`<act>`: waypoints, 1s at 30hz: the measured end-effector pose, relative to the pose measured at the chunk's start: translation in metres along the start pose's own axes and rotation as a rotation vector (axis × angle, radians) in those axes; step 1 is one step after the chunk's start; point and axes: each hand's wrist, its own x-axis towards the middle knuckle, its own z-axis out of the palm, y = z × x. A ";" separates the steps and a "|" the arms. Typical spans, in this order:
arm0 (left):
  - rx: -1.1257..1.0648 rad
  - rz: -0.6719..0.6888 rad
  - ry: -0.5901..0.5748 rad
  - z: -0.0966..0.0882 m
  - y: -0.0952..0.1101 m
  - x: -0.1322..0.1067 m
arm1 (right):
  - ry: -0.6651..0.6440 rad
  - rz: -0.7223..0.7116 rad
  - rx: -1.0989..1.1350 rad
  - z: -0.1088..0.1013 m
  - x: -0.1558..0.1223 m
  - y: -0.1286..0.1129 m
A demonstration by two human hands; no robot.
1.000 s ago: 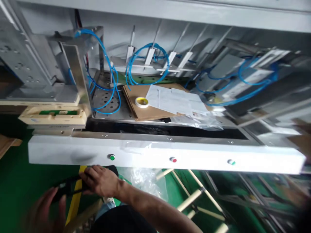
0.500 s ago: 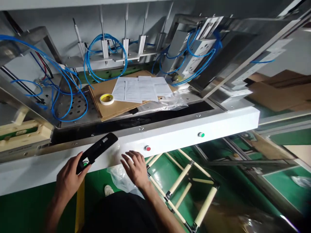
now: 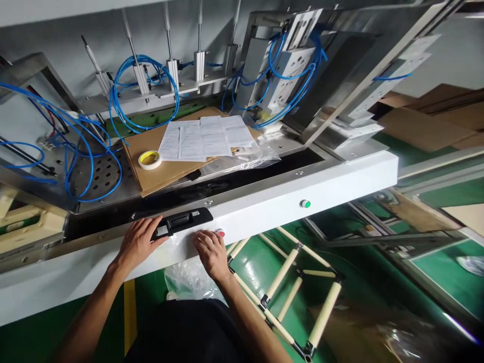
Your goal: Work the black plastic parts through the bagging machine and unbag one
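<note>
While our left hand (image 3: 138, 243) rests on the black handle (image 3: 181, 220), well apart from our right hand (image 3: 212, 253) by the red button (image 3: 220, 233), a slip could press it.

A long black plastic handle (image 3: 181, 221) lies flat against the top edge of a white painted metal panel (image 3: 302, 194), slanting with that edge across the view. It has a narrow body with tapered ends, a dark recessed grip at its middle, and small pale labels near both ends. The left hand (image 3: 138, 243) sits against the handle's left end, its fingers laid over the black plastic and its wrist below the panel. The right hand (image 3: 212, 254) rests with curved fingers on the white panel, just below the handle's right end and touching the edge of a small red push-button (image 3: 220, 233)
</note>
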 end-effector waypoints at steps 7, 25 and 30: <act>-0.022 0.006 -0.045 0.008 -0.002 0.002 | -0.012 0.017 0.009 -0.003 0.001 -0.002; 0.052 -0.074 0.326 0.001 0.000 -0.076 | -0.039 -0.065 -0.017 -0.041 0.044 -0.009; 0.102 -0.150 0.441 0.011 0.009 -0.072 | -0.054 -0.083 -0.016 -0.042 0.054 -0.006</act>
